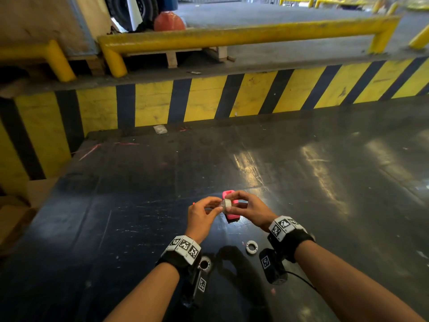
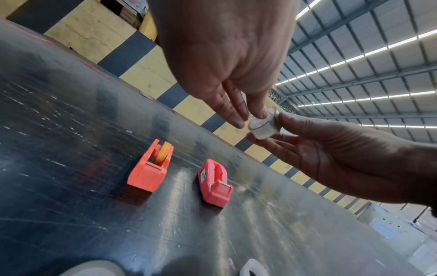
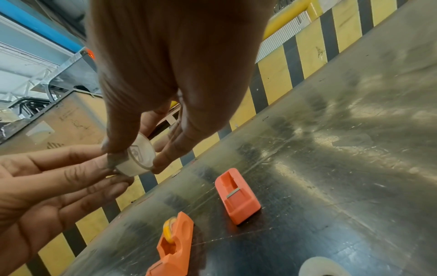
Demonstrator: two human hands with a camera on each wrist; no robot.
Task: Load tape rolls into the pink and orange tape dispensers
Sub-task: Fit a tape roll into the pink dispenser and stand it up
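A: Status, left to right?

B: Orange dispenser sits on the dark table, leftmost, yellow roll seated in it. Pink dispenser stands just to its right, apart from it, slot empty.

A: Hands?

B: Both up over the pink one. Left hand has its fingers nearly straight, tips touching the side of a clear roll. Can't tell if it actually pinches.

A: And the right?

B: Right hand pinches that roll between thumb and fingers, so it's held in the air, clear of both dispensers.

A: Anything else on the table?

B: Two loose rolls near the wrists in the head view: one partly hidden by the left wristband, a white one beside the right wrist. Striped yellow-black wall runs behind the table.
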